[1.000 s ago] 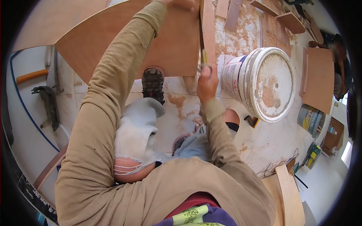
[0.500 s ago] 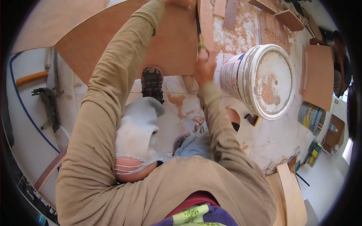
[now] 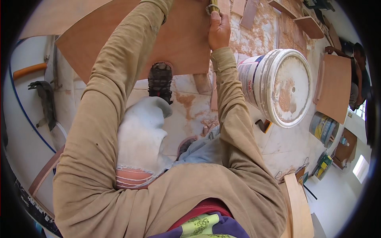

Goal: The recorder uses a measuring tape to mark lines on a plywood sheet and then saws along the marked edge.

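Note:
A large brown wooden sheet point(image 3: 182, 43) with a curved left edge lies in front of me, its near right corner close to my right wrist. My right hand point(image 3: 219, 31) is closed around the yellowish handle point(image 3: 214, 5) of a narrow hand tool, with a grey cord or ring looped at the grip. The tool's working end is cut off by the top of the picture. My left sleeve point(image 3: 115, 59) reaches forward over the sheet, and the left hand lies beyond the upper edge. The toe of my dark shoe point(image 3: 160, 81) overlaps the sheet's near edge.
A white lidded bucket point(image 3: 291, 87) stands right of my forearm. Wood pieces point(image 3: 309, 27) and sawdust point(image 3: 258, 39) lie beyond. At left are an orange-handled tool point(image 3: 29, 70) and a black curved tool point(image 3: 44, 101). Far right, a person point(image 3: 358, 75) sits behind a board point(image 3: 334, 87).
My right hand has moved forward with the tool, whose dark blade showed along the sheet's right edge before. My left hand has slid out past the top edge.

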A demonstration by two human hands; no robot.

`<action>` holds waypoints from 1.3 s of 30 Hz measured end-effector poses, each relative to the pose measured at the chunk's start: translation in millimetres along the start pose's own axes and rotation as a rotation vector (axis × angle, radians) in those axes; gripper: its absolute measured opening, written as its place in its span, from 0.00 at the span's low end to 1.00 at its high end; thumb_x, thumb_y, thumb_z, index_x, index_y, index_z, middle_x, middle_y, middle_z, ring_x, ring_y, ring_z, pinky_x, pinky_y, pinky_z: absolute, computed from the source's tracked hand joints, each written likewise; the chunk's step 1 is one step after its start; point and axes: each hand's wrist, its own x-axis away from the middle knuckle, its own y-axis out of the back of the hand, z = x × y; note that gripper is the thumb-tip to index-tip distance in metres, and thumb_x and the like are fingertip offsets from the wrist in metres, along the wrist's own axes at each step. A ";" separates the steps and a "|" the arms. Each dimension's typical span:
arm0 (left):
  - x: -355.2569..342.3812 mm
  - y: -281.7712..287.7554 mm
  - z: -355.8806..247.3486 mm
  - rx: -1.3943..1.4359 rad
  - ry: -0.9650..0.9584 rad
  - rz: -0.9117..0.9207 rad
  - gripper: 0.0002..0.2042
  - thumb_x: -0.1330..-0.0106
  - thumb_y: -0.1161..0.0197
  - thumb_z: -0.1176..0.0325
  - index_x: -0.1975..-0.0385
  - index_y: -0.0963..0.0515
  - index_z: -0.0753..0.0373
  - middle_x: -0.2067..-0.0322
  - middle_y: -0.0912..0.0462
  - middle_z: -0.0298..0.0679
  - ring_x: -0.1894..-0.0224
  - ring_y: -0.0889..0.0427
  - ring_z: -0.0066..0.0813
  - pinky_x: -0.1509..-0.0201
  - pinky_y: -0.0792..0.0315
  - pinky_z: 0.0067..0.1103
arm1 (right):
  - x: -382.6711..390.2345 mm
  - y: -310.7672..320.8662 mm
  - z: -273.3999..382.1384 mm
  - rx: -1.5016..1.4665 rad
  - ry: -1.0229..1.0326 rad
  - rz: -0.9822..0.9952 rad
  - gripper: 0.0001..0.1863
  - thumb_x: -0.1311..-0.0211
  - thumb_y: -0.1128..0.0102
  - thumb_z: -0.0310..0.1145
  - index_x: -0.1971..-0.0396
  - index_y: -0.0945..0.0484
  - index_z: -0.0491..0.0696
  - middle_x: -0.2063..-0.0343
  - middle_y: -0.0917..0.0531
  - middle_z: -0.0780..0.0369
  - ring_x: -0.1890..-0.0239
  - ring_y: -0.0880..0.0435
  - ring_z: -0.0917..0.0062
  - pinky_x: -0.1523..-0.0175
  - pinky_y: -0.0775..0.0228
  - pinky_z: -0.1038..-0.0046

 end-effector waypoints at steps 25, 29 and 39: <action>-23.6 -17.6 32.5 -0.125 -0.110 -0.002 0.32 0.53 0.26 0.57 0.44 0.19 0.62 0.46 0.18 0.52 0.40 0.22 0.46 0.37 0.29 0.34 | 106.1 71.8 62.2 -0.221 -0.276 0.076 0.15 0.25 0.49 0.42 0.57 0.24 0.45 0.77 0.29 0.71 0.79 0.34 0.90 0.76 0.42 0.80; -28.2 -21.1 30.2 0.087 -0.136 0.047 0.31 0.55 0.25 0.57 0.47 0.18 0.62 0.48 0.17 0.52 0.42 0.21 0.47 0.37 0.28 0.34 | 20.4 14.5 22.9 -0.096 -0.067 -0.013 0.17 0.26 0.48 0.43 0.56 0.23 0.42 0.79 0.28 0.69 0.77 0.33 0.88 0.73 0.39 0.78; -24.1 -22.3 26.3 -0.053 -0.038 0.061 0.27 0.56 0.24 0.55 0.55 0.14 0.61 0.50 0.16 0.53 0.43 0.20 0.48 0.39 0.28 0.35 | 117.8 80.8 29.3 -0.128 -0.151 0.107 0.14 0.27 0.48 0.41 0.52 0.20 0.49 0.64 0.14 0.53 0.64 0.13 0.69 0.58 0.23 0.68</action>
